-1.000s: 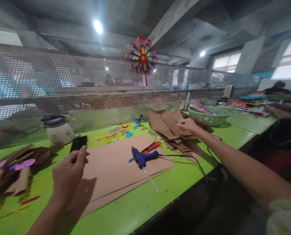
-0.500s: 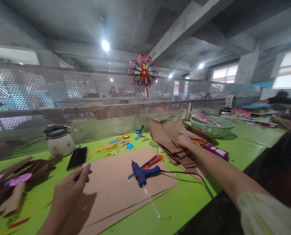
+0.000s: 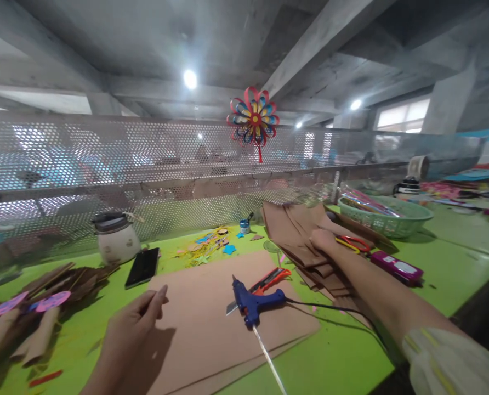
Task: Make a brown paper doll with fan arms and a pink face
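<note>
My left hand (image 3: pixel 134 328) hovers over the left edge of a large brown sheet (image 3: pixel 211 323), fingers stretched out and holding nothing. A black phone (image 3: pixel 142 267) lies flat on the green table (image 3: pixel 343 356) just beyond it. My right hand (image 3: pixel 323 240) reaches out to a fanned stack of brown paper pieces (image 3: pixel 289 233), its fingers curled down onto them. Scissors with red and yellow handles (image 3: pixel 351 244) lie right beside that hand. A blue glue gun (image 3: pixel 255 302) rests on the sheet, its cord running under my right forearm.
An orange utility knife (image 3: pixel 271 278) lies by the glue gun. A white pot (image 3: pixel 117 241), coloured cutouts (image 3: pixel 207 242), a small blue jar (image 3: pixel 244 225), a green basket (image 3: pixel 386 216) and a pink box (image 3: pixel 397 267) stand around. Brown paper rolls (image 3: pixel 30 312) crowd the left. A mesh fence (image 3: pixel 166 159) carries a paper flower (image 3: pixel 253 118).
My left hand has set the phone down on the table and drawn back, open. My right hand has settled lower onto the brown stack. The view has tilted up.
</note>
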`<state>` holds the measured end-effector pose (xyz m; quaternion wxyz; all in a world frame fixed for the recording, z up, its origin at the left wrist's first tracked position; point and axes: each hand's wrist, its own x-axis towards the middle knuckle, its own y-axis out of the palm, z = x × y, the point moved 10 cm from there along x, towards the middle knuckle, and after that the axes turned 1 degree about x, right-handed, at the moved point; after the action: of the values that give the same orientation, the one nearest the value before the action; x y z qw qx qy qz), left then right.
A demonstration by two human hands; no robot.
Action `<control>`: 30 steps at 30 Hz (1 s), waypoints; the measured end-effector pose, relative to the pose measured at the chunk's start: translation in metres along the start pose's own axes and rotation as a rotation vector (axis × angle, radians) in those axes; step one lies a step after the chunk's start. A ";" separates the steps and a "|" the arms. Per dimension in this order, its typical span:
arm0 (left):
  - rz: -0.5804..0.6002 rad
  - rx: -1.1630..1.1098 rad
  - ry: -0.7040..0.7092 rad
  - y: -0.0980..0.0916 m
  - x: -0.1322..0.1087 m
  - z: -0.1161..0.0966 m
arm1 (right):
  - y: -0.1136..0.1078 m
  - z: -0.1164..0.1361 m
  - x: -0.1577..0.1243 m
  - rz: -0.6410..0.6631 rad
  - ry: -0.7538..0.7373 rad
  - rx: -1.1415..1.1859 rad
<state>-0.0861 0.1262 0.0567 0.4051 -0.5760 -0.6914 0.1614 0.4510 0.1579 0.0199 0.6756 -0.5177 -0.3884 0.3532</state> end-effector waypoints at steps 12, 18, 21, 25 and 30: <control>0.053 0.001 -0.051 0.008 -0.003 0.002 | 0.008 -0.006 0.009 -0.023 0.041 -0.051; 0.071 0.013 -0.068 0.010 -0.003 0.007 | 0.014 -0.007 0.028 -0.036 0.067 -0.096; 0.073 0.008 -0.054 0.009 -0.004 0.003 | 0.013 -0.010 0.039 -0.050 0.104 -0.127; 0.057 0.001 -0.053 0.007 -0.004 -0.001 | 0.009 -0.019 0.049 -0.062 0.185 -0.143; 0.052 0.015 -0.040 0.008 -0.003 0.000 | 0.012 -0.023 0.049 -0.083 0.225 -0.120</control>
<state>-0.0811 0.1254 0.0499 0.3914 -0.5875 -0.6827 0.1886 0.4925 0.1937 0.0117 0.6966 -0.5771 -0.3517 0.2409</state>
